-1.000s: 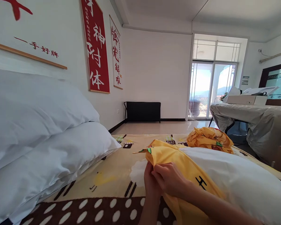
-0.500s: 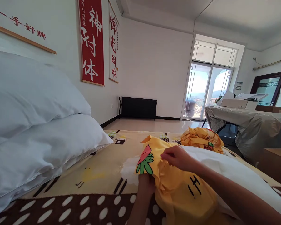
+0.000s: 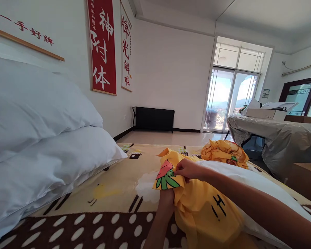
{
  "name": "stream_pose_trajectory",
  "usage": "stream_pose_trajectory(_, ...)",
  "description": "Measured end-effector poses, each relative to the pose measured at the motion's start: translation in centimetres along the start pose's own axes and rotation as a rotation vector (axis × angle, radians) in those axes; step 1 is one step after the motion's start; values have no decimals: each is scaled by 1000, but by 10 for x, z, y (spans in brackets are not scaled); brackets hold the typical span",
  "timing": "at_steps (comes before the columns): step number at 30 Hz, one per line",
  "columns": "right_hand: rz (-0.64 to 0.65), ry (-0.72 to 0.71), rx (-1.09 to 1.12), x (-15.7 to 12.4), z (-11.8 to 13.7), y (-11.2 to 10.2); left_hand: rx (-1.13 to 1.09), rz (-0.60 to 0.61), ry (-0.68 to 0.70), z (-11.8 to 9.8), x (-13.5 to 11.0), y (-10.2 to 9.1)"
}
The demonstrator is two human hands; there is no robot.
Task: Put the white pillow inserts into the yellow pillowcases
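A yellow pillowcase with a carrot-like print and dark lettering lies bunched in front of me. My right hand is closed on its fabric near the printed end, thumb and fingers pinching a fold. My left hand reaches up inside the open end of the case, so its fingers are covered by cloth. A white pillow lies under my right forearm, one end against the yellow cloth; how far the case covers it is hidden.
Two stacked white pillows are at the left on the patterned blanket. Another crumpled yellow cloth sits beyond the white pillow. A plastic-covered table with boxes stands at the right, and a black folded frame is by the wall.
My right hand has moved slightly left and down, onto the fabric beside the print. My left hand has shifted a little right and up inside the case, and the printed end has folded over somewhat.
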State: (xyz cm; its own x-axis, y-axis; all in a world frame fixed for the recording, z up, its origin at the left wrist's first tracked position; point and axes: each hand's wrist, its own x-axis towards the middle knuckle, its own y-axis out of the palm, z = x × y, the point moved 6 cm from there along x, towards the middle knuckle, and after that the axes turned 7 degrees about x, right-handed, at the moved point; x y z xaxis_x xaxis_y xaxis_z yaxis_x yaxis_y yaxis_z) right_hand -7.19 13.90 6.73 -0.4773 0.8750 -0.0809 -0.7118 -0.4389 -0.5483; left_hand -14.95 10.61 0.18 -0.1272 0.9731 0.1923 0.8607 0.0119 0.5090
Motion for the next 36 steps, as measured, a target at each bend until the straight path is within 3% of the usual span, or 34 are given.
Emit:
stream_pose_trajectory(6,-116,-69,227,8,3,6,197,76,-114,-19,7,-32)
stream_pose_trajectory(10,-36,-66,234,10,9,24,340,145,-165,-37,4,-61)
stream_pose_trajectory(16,67,-126,178,11,7,37,410,158,-195,-47,1,-83)
stream_pose_trajectory(23,51,-158,92,14,4,46,517,149,-259,-43,-5,-99)
stream_pose_trajectory(29,-93,-260,-32,15,10,49,461,-37,160,-76,10,-95)
stream_pose_trajectory(34,-133,-239,57,22,11,46,305,-32,-2,-56,16,-89)
stream_pose_trajectory(36,-169,-228,114,25,12,46,231,-35,3,-46,19,-87)
